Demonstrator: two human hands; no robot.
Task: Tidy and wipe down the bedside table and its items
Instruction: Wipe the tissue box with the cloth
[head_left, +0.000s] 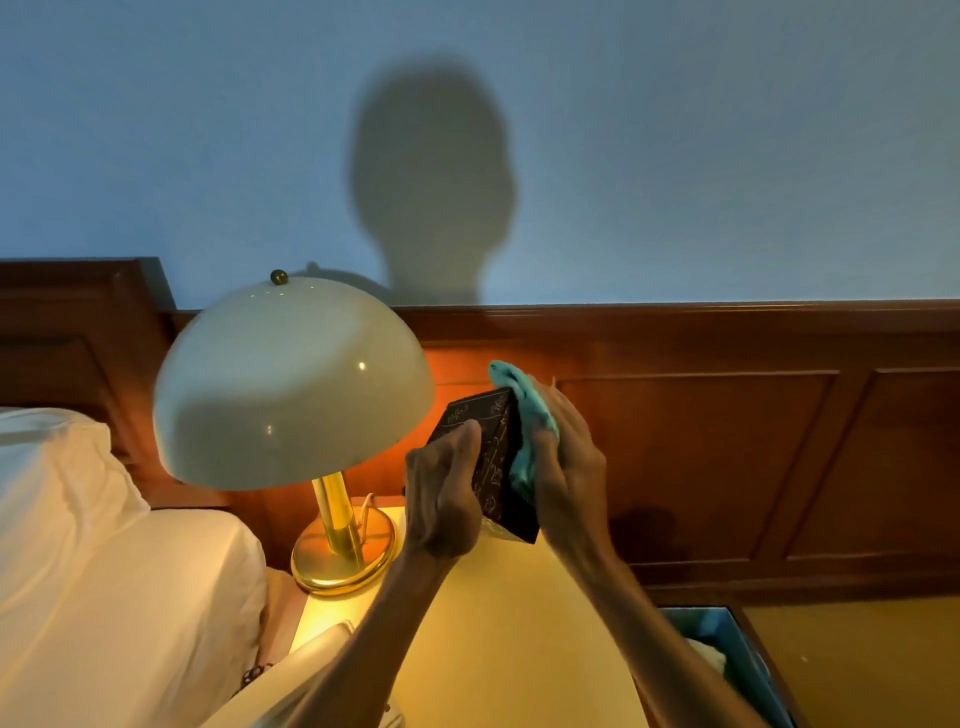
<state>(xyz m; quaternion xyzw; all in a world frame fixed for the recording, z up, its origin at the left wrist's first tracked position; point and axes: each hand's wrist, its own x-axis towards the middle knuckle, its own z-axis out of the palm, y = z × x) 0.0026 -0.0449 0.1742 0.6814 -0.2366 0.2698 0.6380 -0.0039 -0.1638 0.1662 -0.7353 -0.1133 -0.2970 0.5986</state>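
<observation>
A dark box (496, 457) with pale line drawings is held up above the bedside table (519, 634). My left hand (441, 499) grips its left side, thumb across the front face. My right hand (566, 467) presses a turquoise cloth (524, 415) against the box's right side; the cloth bunches out above and below my fingers. The box's lower corner hangs just above the tabletop, which glows yellow under the lamp.
A lit lamp with a cream dome shade (291, 384) and brass base (343, 556) stands at the table's back left. A white pillow and bedding (104, 545) lie to the left. Wood panelling (727, 441) runs behind. An open bin (727, 660) sits to the table's right.
</observation>
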